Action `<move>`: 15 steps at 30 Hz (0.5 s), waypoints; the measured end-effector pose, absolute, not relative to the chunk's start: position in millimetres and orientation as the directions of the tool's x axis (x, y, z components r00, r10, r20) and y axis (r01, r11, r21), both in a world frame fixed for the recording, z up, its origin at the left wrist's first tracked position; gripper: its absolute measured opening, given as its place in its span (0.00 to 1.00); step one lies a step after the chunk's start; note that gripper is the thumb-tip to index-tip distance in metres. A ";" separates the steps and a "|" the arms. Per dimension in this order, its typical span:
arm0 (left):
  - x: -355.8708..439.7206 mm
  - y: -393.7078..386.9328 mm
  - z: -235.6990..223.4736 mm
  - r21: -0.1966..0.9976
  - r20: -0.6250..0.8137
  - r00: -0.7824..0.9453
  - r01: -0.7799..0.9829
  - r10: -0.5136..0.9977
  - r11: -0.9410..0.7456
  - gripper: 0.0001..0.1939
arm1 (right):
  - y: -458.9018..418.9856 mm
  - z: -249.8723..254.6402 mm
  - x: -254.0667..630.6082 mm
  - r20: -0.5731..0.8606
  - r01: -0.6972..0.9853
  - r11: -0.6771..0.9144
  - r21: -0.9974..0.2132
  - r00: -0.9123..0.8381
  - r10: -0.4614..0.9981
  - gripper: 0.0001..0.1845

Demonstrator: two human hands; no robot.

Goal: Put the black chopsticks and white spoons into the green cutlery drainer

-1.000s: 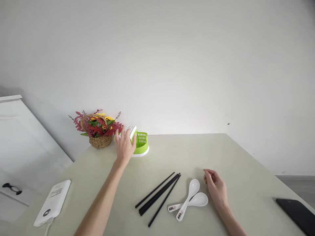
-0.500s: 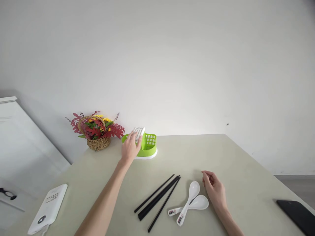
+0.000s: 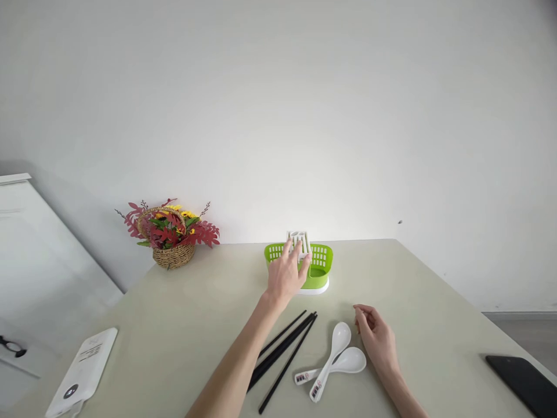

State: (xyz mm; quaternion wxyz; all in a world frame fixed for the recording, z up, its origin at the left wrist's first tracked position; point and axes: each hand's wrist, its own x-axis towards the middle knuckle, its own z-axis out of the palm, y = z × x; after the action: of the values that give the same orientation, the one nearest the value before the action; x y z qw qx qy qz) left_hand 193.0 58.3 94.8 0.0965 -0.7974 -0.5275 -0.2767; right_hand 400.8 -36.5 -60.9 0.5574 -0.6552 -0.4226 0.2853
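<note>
Since the earlier frames the green cutlery holder (image 3: 319, 267) has slid right across the table (image 3: 195, 302), from next to the flower basket (image 3: 172, 235) to approx the middle of the far edge, w/ the left hand (image 3: 286, 276) travelling with it. Rest of the items sit as before.

Going L to R: white power bank (image 3: 82, 371) lies flat at the near left corner, a bit of cable at its near end. Behind it, far left of the tabletop by the wall, the wicker flower basket w/ red leaves and yellow blooms. Then the left hand, arm stretched fwd, fingers curled over the white centre handle (image 3: 300, 239) of the holder, gripping it; holder stands upright on its white base. Nearer the camera, black chopsticks (image 3: 287, 351) lie in a loose bundle, angled, partly under the left forearm. Just right of them two white spoons (image 3: 335, 357) lie crossed, bowls pointing away. Right hand (image 3: 378, 339) rests on the table just beside the spoon bowls, fingers loosely curled inward, holding nothing. Far right, near edge: a black phone (image 3: 522, 380) lying flat.
</note>
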 end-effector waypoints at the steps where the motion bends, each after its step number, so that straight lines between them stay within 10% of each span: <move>1: 197.4 56.9 94.7 0.141 0.542 0.294 0.892 0.788 -0.430 0.31 | -36.0 -61.8 401.0 0.098 0.235 -0.019 -0.972 0.477 0.873 0.24; 10: 204.7 43.1 97.1 0.156 0.524 0.366 0.847 0.769 -0.509 0.28 | -34.4 -62.8 399.6 0.127 0.251 0.010 -0.968 0.453 0.883 0.23; 15: 179.4 32.8 83.7 0.187 0.747 0.281 0.781 0.602 -0.596 0.21 | -33.6 -65.4 399.6 0.125 0.260 0.009 -0.966 0.434 0.892 0.23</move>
State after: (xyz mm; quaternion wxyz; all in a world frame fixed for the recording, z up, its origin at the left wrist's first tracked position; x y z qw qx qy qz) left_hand 179.4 32.8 83.7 0.1087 -0.7929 -0.4361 -0.4115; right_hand 399.6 -33.6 -65.4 0.5511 -0.6430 -0.4479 0.2867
